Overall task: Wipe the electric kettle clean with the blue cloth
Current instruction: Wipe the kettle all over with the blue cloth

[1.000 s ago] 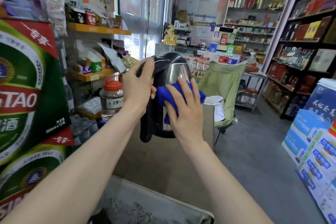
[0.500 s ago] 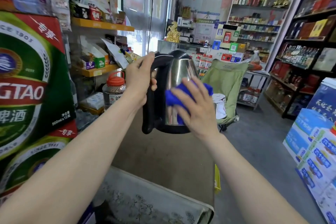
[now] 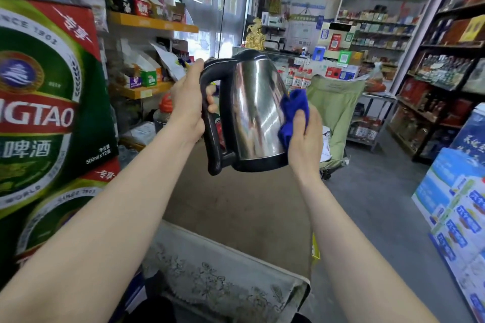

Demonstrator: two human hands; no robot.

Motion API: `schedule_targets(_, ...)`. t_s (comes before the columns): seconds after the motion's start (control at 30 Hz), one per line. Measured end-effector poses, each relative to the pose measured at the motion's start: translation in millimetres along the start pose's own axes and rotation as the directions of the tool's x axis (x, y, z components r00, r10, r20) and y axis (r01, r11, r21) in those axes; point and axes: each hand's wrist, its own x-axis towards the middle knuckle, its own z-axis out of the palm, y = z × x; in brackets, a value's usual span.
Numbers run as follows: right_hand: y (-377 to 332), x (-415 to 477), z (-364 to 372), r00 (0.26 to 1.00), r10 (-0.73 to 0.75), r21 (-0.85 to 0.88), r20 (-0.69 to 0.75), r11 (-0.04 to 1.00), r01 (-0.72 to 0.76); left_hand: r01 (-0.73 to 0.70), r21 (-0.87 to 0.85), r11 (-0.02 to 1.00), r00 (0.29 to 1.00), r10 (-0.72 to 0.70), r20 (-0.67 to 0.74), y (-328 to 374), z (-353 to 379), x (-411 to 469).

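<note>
The electric kettle [image 3: 254, 110] is held in the air, clear of the brown bench [image 3: 236, 204] below it, at about the middle of the view. Its long axis runs close to upright, with the black lid [image 3: 245, 54] leaning a little to the person's left and the black base [image 3: 262, 164] sitting lower and slightly to the right. The black handle [image 3: 210, 123] points to the left; the spout cannot be seen from here. The left hand [image 3: 187, 107] is closed round the upper part of that handle, fingers wrapped through the loop and thumb lying up along its top. The right hand [image 3: 304, 136] grips the bunched blue cloth [image 3: 292, 110] and holds it against the steel wall on the kettle's right side, about halfway up, its fingers curled into the fabric. Stacked green beer cartons [image 3: 39, 113] stand at the left, and a pale green folding chair [image 3: 336, 105] stands on the floor beyond the kettle, partly hidden by it and by the right hand.
</note>
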Motion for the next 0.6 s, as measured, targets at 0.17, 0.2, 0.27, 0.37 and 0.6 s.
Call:
schedule_targets(0.17, -42, -17, 8, 0.968, -0.237, -0.303, 0.081, 0.919, 0.251, 0.002, -0.01, 1.0, 1.0, -0.002, -0.012, 8, 8, 3)
schedule_targets(0.2, -44, -14, 8, 0.945, -0.296, -0.338, 0.138, 0.883, 0.326, 0.004, -0.005, 1.0, 1.0, -0.004, -0.009, 9, 9, 3)
schedule_targets(0.27, -48, 6, 7, 0.93, -0.332, -0.305, 0.155, 0.88, 0.365, 0.008, 0.003, 1.0, 1.0, -0.008, 0.016, 9, 9, 1)
schedule_targets(0.37, -49, 51, -4, 0.994, 0.077, 0.004, 0.078, 0.997, -0.077, 0.011, 0.025, 1.0, 0.995, -0.013, 0.094, 9, 6, -2)
schedule_targets(0.6, -65, 2, 11, 0.94, -0.329, -0.371, 0.086, 0.865, 0.337, -0.05, 0.074, 0.996, 0.996, 0.044, 0.077, 2, 16, -8)
